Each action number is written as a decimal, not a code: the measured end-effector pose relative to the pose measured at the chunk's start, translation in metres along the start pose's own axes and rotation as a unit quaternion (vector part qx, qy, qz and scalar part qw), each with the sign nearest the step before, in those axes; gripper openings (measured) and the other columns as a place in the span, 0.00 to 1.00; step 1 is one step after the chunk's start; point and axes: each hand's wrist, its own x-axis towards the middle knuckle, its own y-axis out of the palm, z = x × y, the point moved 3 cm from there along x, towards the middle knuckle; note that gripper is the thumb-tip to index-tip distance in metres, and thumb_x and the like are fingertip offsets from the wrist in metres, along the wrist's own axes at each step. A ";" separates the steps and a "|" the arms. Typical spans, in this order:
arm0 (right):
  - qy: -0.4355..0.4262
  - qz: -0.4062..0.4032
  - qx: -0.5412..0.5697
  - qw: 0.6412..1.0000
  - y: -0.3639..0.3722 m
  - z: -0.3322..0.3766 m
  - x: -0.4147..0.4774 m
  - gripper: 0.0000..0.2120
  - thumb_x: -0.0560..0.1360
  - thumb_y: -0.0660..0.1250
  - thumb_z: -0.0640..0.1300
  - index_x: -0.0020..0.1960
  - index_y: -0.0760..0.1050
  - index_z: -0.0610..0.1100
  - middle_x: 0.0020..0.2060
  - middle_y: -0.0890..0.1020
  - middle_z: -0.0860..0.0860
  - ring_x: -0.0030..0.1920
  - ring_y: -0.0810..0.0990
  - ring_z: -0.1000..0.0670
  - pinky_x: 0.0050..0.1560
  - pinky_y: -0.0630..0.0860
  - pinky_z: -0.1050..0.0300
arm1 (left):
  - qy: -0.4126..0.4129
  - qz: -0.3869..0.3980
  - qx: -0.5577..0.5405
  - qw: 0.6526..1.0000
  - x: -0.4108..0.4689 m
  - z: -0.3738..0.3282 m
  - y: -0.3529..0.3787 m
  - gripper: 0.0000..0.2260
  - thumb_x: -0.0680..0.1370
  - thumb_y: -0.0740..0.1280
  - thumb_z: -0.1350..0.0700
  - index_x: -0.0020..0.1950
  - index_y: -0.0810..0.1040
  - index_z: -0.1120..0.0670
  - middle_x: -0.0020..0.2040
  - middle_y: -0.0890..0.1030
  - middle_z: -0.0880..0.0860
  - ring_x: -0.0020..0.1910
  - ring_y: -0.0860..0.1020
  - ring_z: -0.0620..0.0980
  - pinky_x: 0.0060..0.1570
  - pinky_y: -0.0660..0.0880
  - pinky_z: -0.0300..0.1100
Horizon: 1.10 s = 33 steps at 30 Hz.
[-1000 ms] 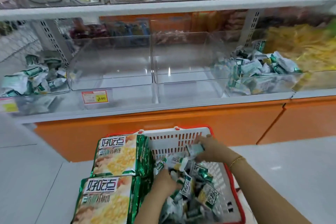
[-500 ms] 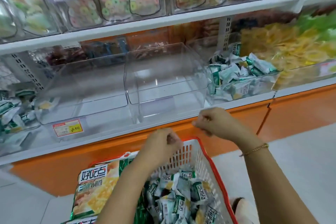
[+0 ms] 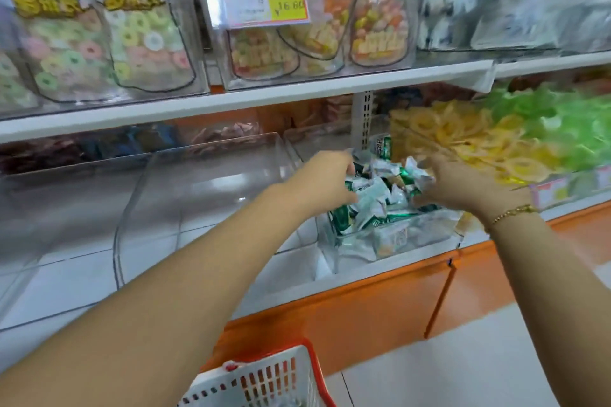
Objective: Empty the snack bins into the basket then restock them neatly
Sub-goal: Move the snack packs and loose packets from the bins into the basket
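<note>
At clear plastic bin (image 3: 355,253): your hands are among green-and-white foil snack packets (image 3: 377,196).
Left hand (image 3: 325,182): grasping packets.
Right hand (image 3: 463,187): grip not clear.

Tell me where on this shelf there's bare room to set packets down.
The middle clear bin just left of the packet bin is bare inside; so is the far-left clear bin. Crowded: the packet bin, where the left hand grips packets and the right hand reaches in, and the yellow ring snacks beside it.
</note>
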 end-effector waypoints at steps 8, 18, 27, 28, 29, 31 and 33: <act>0.042 0.004 0.042 0.998 0.016 -0.024 0.030 0.41 0.67 0.77 0.51 0.72 0.61 0.39 0.63 0.75 0.42 0.60 0.75 0.43 0.50 0.72 0.55 | -0.071 0.197 0.137 0.968 0.053 -0.006 0.048 0.38 0.72 0.64 0.33 0.72 0.64 0.58 0.65 0.73 0.57 0.59 0.74 0.55 0.50 0.72 0.45; -0.031 0.101 0.100 0.989 0.027 -0.020 0.032 0.37 0.73 0.70 0.54 0.76 0.55 0.50 0.73 0.65 0.47 0.67 0.70 0.45 0.55 0.70 0.55 | -0.156 0.097 0.001 0.983 0.055 -0.009 0.074 0.15 0.73 0.71 0.49 0.49 0.72 0.58 0.46 0.72 0.53 0.40 0.71 0.50 0.39 0.71 0.44; -0.046 0.115 0.133 0.983 0.025 -0.021 0.029 0.41 0.70 0.74 0.51 0.76 0.56 0.48 0.73 0.64 0.48 0.68 0.68 0.45 0.57 0.70 0.55 | -0.100 -0.128 -0.141 0.977 0.012 -0.028 0.046 0.11 0.74 0.70 0.55 0.52 0.71 0.50 0.56 0.64 0.45 0.51 0.65 0.41 0.39 0.62 0.27; -0.053 0.111 0.131 0.984 0.025 -0.020 0.026 0.40 0.70 0.74 0.50 0.75 0.56 0.49 0.73 0.65 0.47 0.67 0.69 0.45 0.55 0.70 0.56 | -0.090 -0.158 -0.161 0.970 0.002 -0.033 0.042 0.12 0.75 0.70 0.55 0.53 0.69 0.48 0.57 0.64 0.43 0.51 0.65 0.39 0.41 0.61 0.23; -0.060 0.098 0.131 0.985 0.024 -0.019 0.024 0.39 0.70 0.74 0.49 0.75 0.58 0.49 0.72 0.66 0.47 0.66 0.70 0.45 0.53 0.69 0.58 | -0.085 -0.187 -0.180 0.962 -0.010 -0.036 0.039 0.12 0.75 0.69 0.54 0.56 0.70 0.47 0.58 0.65 0.41 0.52 0.66 0.37 0.45 0.60 0.21; -0.077 0.061 0.135 0.986 0.024 -0.019 0.018 0.37 0.70 0.74 0.48 0.74 0.60 0.50 0.71 0.67 0.48 0.65 0.71 0.46 0.51 0.69 0.60 | -0.088 -0.242 -0.233 0.938 -0.034 -0.040 0.035 0.16 0.75 0.70 0.52 0.61 0.72 0.46 0.62 0.68 0.38 0.57 0.69 0.37 0.56 0.66 0.29; -0.090 0.028 0.173 0.980 0.024 -0.020 0.011 0.33 0.70 0.74 0.47 0.71 0.64 0.53 0.70 0.69 0.48 0.59 0.75 0.45 0.48 0.73 0.57 | -0.090 -0.285 -0.298 0.906 -0.057 -0.042 0.032 0.17 0.74 0.71 0.52 0.59 0.71 0.38 0.61 0.73 0.39 0.58 0.73 0.39 0.58 0.74 0.43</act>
